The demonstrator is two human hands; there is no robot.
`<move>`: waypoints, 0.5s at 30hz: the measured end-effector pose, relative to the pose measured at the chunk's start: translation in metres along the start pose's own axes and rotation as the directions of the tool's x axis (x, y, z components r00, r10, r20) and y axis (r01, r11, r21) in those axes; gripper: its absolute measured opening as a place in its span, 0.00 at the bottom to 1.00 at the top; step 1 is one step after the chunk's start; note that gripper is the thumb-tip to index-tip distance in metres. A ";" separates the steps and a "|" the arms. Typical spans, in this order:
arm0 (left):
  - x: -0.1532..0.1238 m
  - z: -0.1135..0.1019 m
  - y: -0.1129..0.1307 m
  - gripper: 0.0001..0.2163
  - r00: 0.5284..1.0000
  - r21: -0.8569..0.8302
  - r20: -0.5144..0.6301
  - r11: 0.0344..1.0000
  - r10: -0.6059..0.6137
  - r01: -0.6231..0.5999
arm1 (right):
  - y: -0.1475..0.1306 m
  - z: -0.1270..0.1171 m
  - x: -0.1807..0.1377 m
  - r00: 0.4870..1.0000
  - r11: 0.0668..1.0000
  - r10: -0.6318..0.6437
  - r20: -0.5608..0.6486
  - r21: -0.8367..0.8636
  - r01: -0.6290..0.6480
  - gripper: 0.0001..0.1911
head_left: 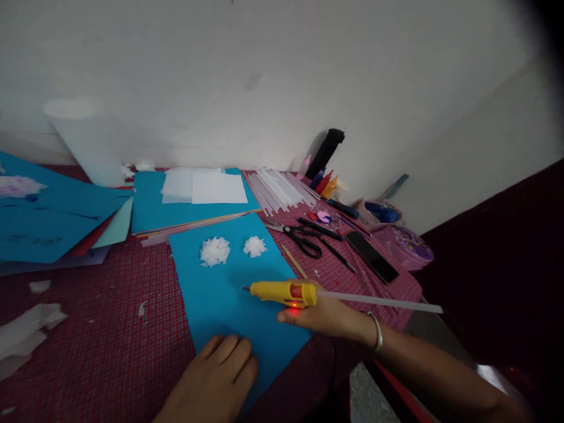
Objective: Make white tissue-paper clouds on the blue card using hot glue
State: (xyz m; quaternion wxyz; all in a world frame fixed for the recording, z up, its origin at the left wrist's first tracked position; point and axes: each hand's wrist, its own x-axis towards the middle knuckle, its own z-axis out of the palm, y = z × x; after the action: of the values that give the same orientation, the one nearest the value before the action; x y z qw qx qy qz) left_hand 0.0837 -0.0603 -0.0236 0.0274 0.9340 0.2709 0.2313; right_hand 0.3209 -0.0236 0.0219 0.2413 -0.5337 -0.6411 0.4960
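My right hand [324, 317] grips a yellow hot glue gun [275, 291] whose red light glows. Its nozzle points left over a sheet of blue paper [233, 288], and a long glue stick [379, 301] sticks out of its back end. On the paper's left front edge my left hand [218, 376] rests palm down, fingers laid on the sheet, holding nothing that I can see. Two white crumpled-paper puffs, a larger puff [215, 251] and a smaller puff [254, 247], sit on the far half of the sheet.
Black scissors [304, 238], a phone [371, 257] and pens lie to the right. Behind are glue sticks [282, 191], white sheets [218, 187] and paint bottles [326, 183] near the wall. Paper scraps [26, 335] and a propped blue card [53, 217] are at left.
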 end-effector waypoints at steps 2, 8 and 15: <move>0.000 0.001 0.000 0.12 1.000 0.008 -0.025 1.000 -0.006 0.006 | -0.002 -0.001 0.001 1.000 1.000 0.003 -0.005 -0.016 -0.003 0.17; 0.002 -0.003 0.002 0.09 1.000 0.038 0.026 0.999 -0.015 0.014 | -0.017 -0.011 0.002 0.997 0.995 -0.028 0.068 -0.089 0.034 0.15; -0.001 0.003 0.001 0.10 1.000 0.022 -0.011 1.000 -0.014 0.014 | -0.015 -0.009 0.003 1.000 0.987 0.003 -0.007 -0.160 -0.004 0.14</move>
State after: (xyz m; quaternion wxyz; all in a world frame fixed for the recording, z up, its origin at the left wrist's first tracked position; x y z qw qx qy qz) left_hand 0.0845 -0.0612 -0.0270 0.0175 0.9311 0.2799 0.2332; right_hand 0.3213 -0.0164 0.0380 0.1990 -0.5541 -0.6770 0.4417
